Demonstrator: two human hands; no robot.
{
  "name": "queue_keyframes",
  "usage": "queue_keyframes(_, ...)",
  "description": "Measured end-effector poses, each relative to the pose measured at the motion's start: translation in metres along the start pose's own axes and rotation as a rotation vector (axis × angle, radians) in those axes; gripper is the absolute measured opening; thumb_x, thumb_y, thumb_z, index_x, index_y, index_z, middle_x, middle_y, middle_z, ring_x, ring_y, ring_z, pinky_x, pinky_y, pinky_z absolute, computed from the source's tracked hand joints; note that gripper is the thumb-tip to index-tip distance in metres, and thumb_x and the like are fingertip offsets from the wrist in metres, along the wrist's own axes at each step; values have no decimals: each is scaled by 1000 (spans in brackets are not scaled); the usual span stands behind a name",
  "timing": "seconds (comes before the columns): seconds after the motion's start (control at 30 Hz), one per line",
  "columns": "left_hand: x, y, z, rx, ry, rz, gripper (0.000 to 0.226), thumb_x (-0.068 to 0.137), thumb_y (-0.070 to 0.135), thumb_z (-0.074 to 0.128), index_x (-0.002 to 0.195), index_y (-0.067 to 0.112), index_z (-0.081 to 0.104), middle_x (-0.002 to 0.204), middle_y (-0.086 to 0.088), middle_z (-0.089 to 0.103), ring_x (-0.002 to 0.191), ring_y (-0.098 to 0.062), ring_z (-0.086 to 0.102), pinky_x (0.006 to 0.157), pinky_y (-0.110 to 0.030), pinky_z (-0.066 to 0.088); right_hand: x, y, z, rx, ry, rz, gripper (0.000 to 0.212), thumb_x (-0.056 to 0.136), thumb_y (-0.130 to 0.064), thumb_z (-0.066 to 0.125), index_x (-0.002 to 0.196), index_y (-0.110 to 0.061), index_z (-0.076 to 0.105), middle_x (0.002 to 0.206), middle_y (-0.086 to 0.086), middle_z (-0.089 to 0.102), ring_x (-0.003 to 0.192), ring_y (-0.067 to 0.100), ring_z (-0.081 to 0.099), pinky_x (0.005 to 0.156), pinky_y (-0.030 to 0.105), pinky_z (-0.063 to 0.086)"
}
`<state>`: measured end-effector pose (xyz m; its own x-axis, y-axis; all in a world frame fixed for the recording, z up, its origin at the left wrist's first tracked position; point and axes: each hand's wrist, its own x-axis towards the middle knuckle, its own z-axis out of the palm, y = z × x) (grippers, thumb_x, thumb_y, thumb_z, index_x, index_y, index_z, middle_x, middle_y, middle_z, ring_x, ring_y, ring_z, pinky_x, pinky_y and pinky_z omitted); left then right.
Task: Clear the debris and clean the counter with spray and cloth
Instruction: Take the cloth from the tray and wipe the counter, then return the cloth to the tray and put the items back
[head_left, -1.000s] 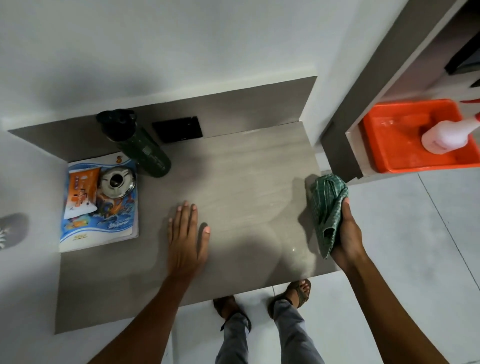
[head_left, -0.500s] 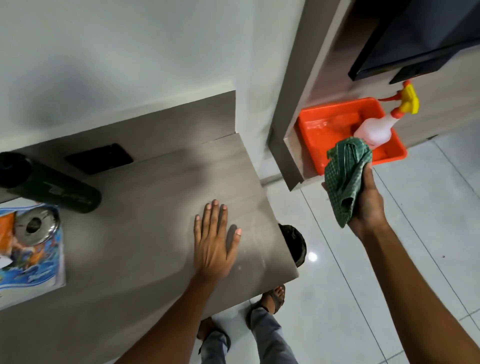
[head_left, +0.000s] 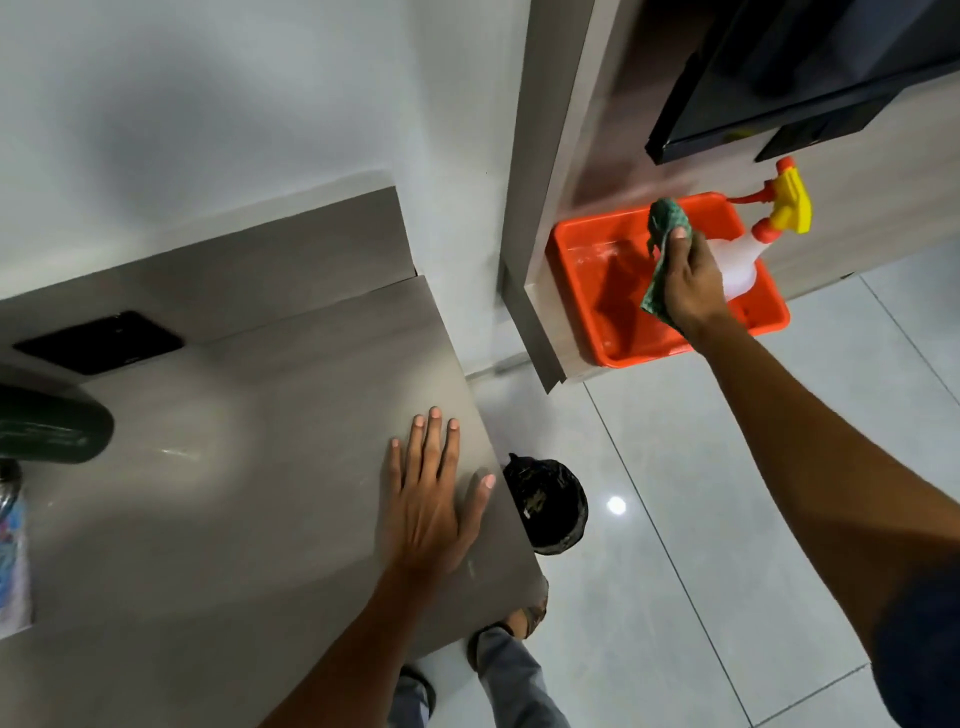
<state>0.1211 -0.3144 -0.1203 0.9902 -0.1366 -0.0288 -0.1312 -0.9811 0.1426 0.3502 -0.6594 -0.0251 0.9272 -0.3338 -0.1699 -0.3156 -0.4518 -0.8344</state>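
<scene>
Right hand (head_left: 691, 280) grips green cloth (head_left: 660, 249) above orange tray (head_left: 613, 332) — fingers pinching the fabric. Left hand (head_left: 431, 504) lies flat on counter (head_left: 260, 441), fingers spread.

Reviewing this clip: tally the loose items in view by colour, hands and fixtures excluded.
Green: 2, the cloth and the dark green bottle
Orange: 1, the tray
White with yellow and red trigger: 1, the spray bottle
Black: 1, the lined bin
Total: 5

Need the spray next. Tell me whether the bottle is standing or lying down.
Lying down: the spray bottle rests tilted in the orange tray, nozzle over the rim, partly behind the right hand.
</scene>
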Motion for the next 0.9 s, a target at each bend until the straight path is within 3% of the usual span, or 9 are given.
queue_keyframes(0.07, 0, 2, 0, 17, -1, -5, 82, 112, 69, 23, 177, 20, 13, 187, -4, 6, 174, -24, 7, 139, -56, 19, 15, 9, 9, -179, -28, -25, 59, 120, -48, 29, 165, -13, 44, 151, 27, 61, 139, 47, 58, 118, 56, 49)
queue_keyframes(0.13, 1, 3, 1, 16, 11, -16, 83, 111, 69, 27, 176, 20, 18, 187, -4, 10, 174, -25, 10, 139, -55, 19, 21, 21, 20, -369, -98, -56, 57, 120, -48, 29, 166, -16, 44, 154, 29, 58, 145, 50, 50, 121, 62, 42)
queue_keyframes(0.3, 2, 1, 5, 17, 26, -16, 83, 110, 70, 29, 176, 19, 21, 187, -4, 11, 174, -25, 9, 138, -56, 20, 20, 48, 43, -735, -385, -149, 63, 118, -55, 25, 176, -33, 16, 186, 2, 12, 170, 43, 8, 130, 72, 16)
queue_keyframes(0.5, 4, 2, 7, 2, 24, -15, 84, 109, 70, 28, 176, 20, 20, 187, -4, 11, 174, -25, 9, 139, -56, 20, 20, 53, 41, -856, -476, -184, 72, 115, -60, 24, 176, -33, -3, 186, 5, -10, 171, 42, -8, 131, 73, 7)
queue_keyframes(0.6, 5, 0, 8, 3, 26, -13, 84, 109, 71, 28, 176, 21, 18, 187, -3, 10, 174, -24, 9, 139, -56, 18, 16, 44, 40, -789, -456, -153, 71, 115, -63, 22, 177, -35, 2, 186, 5, -7, 172, 40, -6, 132, 72, 4)
queue_keyframes(0.73, 4, 0, 5, 15, 26, 6, 83, 111, 70, 26, 176, 19, 17, 186, -5, 10, 174, -24, 10, 139, -55, 18, -6, 27, 41, -637, -289, -155, 67, 116, -61, 25, 176, -32, 18, 186, 6, 12, 171, 39, 11, 133, 72, 8)
queue_keyframes(0.9, 0, 0, -4, -112, 4, 14, 80, 113, 66, 19, 176, 19, 16, 187, -3, 6, 175, -21, 4, 140, -56, 17, -46, -4, 43, -554, -22, -292, 55, 114, -41, 50, 162, -14, 50, 169, 16, 48, 156, 42, 43, 130, 63, 29)
